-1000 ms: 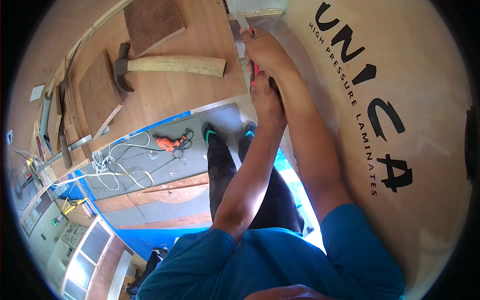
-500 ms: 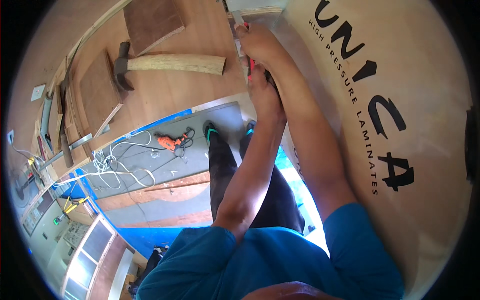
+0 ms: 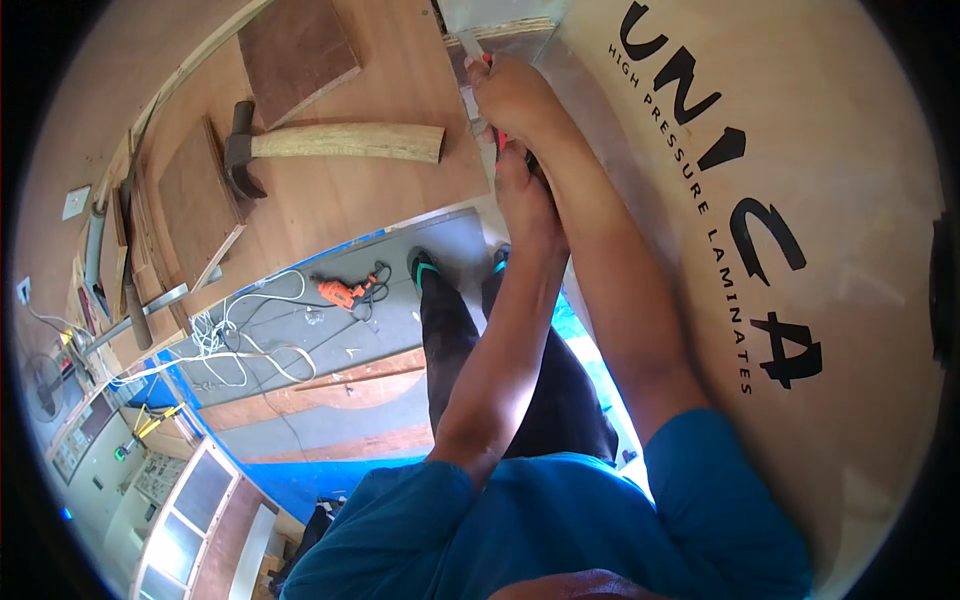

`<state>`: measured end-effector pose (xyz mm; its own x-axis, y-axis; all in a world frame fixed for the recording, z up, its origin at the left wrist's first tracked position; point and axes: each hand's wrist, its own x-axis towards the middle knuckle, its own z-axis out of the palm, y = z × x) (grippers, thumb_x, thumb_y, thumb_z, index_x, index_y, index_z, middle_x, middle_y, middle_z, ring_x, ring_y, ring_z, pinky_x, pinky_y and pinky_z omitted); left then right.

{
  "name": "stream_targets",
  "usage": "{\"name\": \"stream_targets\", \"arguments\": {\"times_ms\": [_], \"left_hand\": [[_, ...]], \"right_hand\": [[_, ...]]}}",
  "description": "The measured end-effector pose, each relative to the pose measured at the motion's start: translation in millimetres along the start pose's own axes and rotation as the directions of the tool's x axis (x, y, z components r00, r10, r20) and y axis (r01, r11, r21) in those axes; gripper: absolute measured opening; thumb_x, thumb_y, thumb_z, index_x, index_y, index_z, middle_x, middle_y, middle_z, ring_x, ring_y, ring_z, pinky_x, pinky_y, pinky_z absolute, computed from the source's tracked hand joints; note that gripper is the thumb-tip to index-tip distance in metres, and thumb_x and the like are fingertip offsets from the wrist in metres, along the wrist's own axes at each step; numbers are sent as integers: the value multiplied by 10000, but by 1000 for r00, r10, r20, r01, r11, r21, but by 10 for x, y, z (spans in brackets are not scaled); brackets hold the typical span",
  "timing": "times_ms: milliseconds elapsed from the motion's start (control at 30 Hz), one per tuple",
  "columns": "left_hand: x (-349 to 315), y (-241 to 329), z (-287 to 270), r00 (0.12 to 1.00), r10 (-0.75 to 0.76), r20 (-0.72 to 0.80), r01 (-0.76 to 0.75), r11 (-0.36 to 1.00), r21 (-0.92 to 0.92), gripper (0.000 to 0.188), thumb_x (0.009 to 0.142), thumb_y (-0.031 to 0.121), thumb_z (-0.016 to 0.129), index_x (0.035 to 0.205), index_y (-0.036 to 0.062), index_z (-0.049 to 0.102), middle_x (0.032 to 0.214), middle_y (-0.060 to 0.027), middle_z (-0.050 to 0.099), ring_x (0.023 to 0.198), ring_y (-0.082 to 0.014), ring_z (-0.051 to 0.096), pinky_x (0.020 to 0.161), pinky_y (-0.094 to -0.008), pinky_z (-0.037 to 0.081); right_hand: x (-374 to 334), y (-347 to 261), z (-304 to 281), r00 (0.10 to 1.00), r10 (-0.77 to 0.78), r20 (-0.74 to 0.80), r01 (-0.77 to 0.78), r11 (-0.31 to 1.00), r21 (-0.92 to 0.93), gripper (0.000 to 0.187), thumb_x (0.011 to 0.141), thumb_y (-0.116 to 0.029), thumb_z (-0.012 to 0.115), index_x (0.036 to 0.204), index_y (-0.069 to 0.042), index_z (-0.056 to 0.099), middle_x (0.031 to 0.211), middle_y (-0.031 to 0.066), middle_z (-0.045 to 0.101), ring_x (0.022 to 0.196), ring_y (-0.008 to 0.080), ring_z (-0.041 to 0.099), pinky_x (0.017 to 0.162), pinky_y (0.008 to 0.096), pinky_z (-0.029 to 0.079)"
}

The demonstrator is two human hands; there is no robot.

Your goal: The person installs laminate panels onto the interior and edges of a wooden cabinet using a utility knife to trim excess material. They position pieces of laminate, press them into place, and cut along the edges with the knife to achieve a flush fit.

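My right hand [image 3: 512, 92] is closed around a red-and-black tool with a flat, pale metal strip [image 3: 470, 44] sticking out past the fingers. Just nearer to me, my left hand [image 3: 522, 178] closes on the tool's red-and-black part [image 3: 502, 143]. The fingers hide most of it, so its exact kind does not show. Both hands are at the right end of the wooden worktop [image 3: 390, 195], beside a large upright pale laminate panel [image 3: 850, 450] with black lettering. A claw hammer [image 3: 345, 142] with a wooden handle lies on the worktop, left of my hands.
Brown board pieces [image 3: 300, 60] and another board offcut [image 3: 200, 190] lie on the worktop. Below, an orange power drill [image 3: 343, 293] and tangled white cable [image 3: 215, 330] are on the grey floor by my feet. A framed window panel [image 3: 185, 520] stands at the lower left.
The view has shifted slightly, so the hammer and worktop sit a little lower in it. Both hands keep their hold, at nearly the same place by the worktop's end.
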<state>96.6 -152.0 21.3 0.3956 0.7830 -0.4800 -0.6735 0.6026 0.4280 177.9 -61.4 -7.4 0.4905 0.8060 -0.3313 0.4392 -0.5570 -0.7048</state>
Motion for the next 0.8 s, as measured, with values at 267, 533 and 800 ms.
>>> {"name": "stream_targets", "arguments": {"times_ms": [267,533,800], "left_hand": [[28,14,25,997,-21,-80,20,1000,-2,292,1026,305,510,1148,52,589,1007,-85,654,867,-193,660,742,-346,551],[42,2,25,997,-19,-73,22,999,31,334,1039,324,506,1208,47,586,1053,-90,660,910,-198,660,786,-348,547],[71,22,-38,999,-37,-39,34,997,-74,336,1035,321,508,1208,44,587,1031,-98,669,916,-210,661,796,-350,548]], "right_hand": [[-91,-152,-60,996,59,68,-66,992,112,530,1051,-410,436,954,80,614,730,186,669,497,277,666,590,435,538],[-85,-106,-24,980,-199,14,198,968,-154,553,1015,-422,465,952,80,687,865,286,698,925,478,672,828,518,508],[-19,-109,41,989,-149,-3,148,986,-82,578,1029,-414,432,854,77,682,769,277,682,800,445,685,797,509,516]]}}
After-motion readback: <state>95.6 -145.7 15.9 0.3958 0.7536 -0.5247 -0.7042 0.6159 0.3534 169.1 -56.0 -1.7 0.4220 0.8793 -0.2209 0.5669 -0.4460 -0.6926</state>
